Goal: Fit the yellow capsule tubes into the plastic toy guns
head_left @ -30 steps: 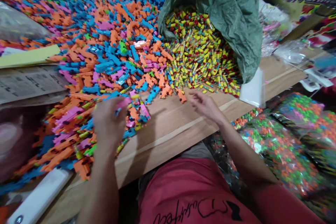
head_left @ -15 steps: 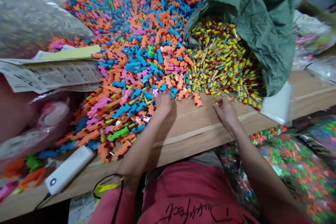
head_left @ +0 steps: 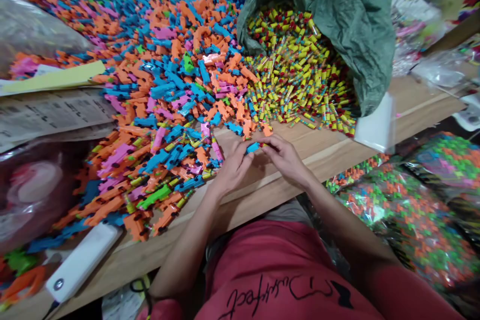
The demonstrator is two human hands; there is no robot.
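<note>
My left hand (head_left: pixel 233 166) pinches a small blue plastic toy car (head_left: pixel 253 147) just above the wooden table's front part. Fingers of my right hand (head_left: pixel 288 159) are closed at the car's right end, on a small yellow-and-red tube (head_left: pixel 263 145) that is mostly hidden by the fingertips. Whether the tube is inside the car or only against it, I cannot tell. Behind and left of my hands spreads a large heap of orange, blue and pink toy cars (head_left: pixel 172 80). Many yellow tubes (head_left: pixel 296 70) spill from a green sack (head_left: pixel 360 35) at the right.
A white power bank (head_left: pixel 83 262) with a cable lies at the front left. Printed papers (head_left: pixel 56 110) and a clear bag (head_left: pixel 33 25) stand at the left. A white card (head_left: pixel 375 125) rests by the sack. Filled plastic bags (head_left: pixel 408 220) lie below the table's right edge.
My hands have come together from apart. A blue toy car is now in my left hand, lifted from the heap's edge. The view has shifted, so the heap sits further left.
</note>
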